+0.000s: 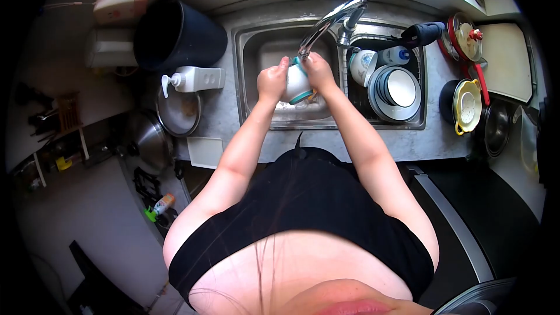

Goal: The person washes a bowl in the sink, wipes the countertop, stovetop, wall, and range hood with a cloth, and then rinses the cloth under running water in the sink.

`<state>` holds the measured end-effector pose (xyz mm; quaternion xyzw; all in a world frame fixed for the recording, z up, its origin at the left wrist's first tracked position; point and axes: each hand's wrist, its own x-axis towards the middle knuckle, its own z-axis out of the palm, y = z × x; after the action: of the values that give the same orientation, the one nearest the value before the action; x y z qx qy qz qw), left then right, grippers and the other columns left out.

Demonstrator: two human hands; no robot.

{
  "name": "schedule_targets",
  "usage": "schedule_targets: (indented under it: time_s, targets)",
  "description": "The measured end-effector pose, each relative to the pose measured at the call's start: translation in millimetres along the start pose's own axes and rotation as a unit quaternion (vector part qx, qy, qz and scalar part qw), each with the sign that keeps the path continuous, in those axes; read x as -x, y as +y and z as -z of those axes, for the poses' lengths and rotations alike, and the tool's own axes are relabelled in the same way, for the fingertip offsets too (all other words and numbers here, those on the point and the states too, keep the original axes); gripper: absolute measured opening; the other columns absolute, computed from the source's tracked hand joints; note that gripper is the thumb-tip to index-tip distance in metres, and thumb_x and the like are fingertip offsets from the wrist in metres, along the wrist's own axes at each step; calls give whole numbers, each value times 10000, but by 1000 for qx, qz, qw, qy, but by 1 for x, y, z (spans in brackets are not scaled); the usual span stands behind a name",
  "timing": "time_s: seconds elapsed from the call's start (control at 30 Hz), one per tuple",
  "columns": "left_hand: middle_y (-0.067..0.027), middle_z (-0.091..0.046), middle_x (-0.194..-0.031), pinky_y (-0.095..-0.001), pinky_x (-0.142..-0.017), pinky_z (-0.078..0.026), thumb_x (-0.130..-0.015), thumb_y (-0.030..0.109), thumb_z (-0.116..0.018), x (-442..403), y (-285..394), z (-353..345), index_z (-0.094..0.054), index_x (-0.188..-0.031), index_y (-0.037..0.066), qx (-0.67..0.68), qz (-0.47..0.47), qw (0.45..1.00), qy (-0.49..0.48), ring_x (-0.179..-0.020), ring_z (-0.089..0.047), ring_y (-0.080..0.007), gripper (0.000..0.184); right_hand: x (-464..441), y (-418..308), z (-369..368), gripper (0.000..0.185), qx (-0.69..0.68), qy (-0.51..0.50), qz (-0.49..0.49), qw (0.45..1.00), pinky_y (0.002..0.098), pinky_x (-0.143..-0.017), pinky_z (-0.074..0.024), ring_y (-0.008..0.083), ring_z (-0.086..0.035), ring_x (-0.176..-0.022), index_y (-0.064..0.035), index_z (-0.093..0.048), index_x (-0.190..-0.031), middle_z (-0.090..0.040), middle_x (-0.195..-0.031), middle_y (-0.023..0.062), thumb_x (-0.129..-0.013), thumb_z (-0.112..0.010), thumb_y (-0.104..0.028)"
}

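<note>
Presumably for a steady grip, the left hand [271, 86] and right hand [318, 74] are clamped on opposite sides of a rounded white vessel with teal edging [296, 86]. It sits tilted near the curved chrome faucet [330, 22], within reach of its spout, over a rectangular stainless-steel basin [255, 52] that would catch drips. Beside that, stacked white round dishes [401, 88] probably sit there to drain.

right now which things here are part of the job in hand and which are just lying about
In the job: left hand, right hand, white-and-teal cup, faucet, left basin, perhaps the racked bowls

Lying about, I judge: white pump bottle, black bin, yellow colander, cutting board, glass-lidded pot
</note>
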<state>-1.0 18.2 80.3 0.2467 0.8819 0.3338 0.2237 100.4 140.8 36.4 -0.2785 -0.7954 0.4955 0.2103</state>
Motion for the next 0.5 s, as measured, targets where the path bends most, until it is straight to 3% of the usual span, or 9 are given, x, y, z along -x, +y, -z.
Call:
schedule_targets:
  time_s: [0.03, 0.07, 0.13, 0.17, 0.33, 0.37, 0.47, 0.5]
  targets:
    - [-164, -616, -610, -396, -556, -459, -933, 480, -553, -6, -19, -11, -626, -666, -25, 122, 57, 991, -8, -532, -566, -264, 576, 3, 16, 0, 205, -177, -10, -125, 976, 355, -781, -483, 259, -627, -851, -35, -660, -936, -664, -924, 113, -873, -587, -216]
    - [-145, -619, -620, -380, -547, -454, -931, 464, -570, -8, -17, -12, -622, -661, -26, 239, 96, 966, -4, -534, -555, -239, 561, 3, 23, 0, 224, -348, -20, -243, 905, 335, -762, -484, 210, -631, -848, -20, -667, -965, -673, -932, 86, -882, -587, -211]
    - [-107, -626, -641, -348, -530, -445, -928, 432, -603, -6, -14, -17, -612, -651, -27, 463, 173, 870, 3, -538, -533, -190, 536, 6, 22, -3, 254, -448, 40, -294, 843, 332, -731, -497, 174, -634, -800, -28, -661, -968, -667, -902, 51, -908, -575, -259]
    - [-109, -648, -773, -334, -552, -487, -932, 404, -610, -9, -22, -21, -619, -779, -39, 514, 199, 834, -13, -597, -598, -203, 470, 7, 25, -4, 254, -478, 55, -311, 820, 337, -725, -506, 181, -640, -794, -30, -662, -970, -668, -899, 55, -906, -580, -262]
    - [-171, -658, -949, -393, -719, -553, -950, 403, -567, -12, -19, -29, -567, -1037, -68, 614, 286, 735, -21, -814, -670, -275, 479, 10, 30, 3, 267, -586, 84, -376, 713, 313, -748, -506, 183, -650, -831, -18, -670, -969, -675, -940, 86, -889, -615, -268]
    - [-179, -657, -984, -405, -754, -558, -954, 402, -559, -14, -22, -32, -550, -1084, -69, 627, 291, 722, -28, -862, -675, -288, 489, 11, 30, 1, 214, -619, 95, -380, 680, 330, -723, -515, 188, -654, -832, -64, -663, -951, -675, -937, 75, -887, -615, -263]
    - [-173, -663, -1015, -421, -794, -543, -964, 410, -535, -27, -38, -44, -551, -1116, -54, 670, 287, 682, -56, -911, -660, -297, 489, 14, 62, -15, 207, -672, 113, -356, 639, 338, -710, -517, 189, -655, -825, -88, -652, -984, -674, -941, 62, -878, -628, -264]
    - [-158, -665, -1031, -423, -819, -535, -968, 419, -524, -27, -29, -40, -566, -1116, -33, 657, 305, 687, -60, -923, -656, -294, 478, 15, 66, -17, 271, -656, 115, -357, 655, 368, -754, -523, 225, -655, -864, -106, -642, -1026, -673, -964, 76, -891, -570, -330]
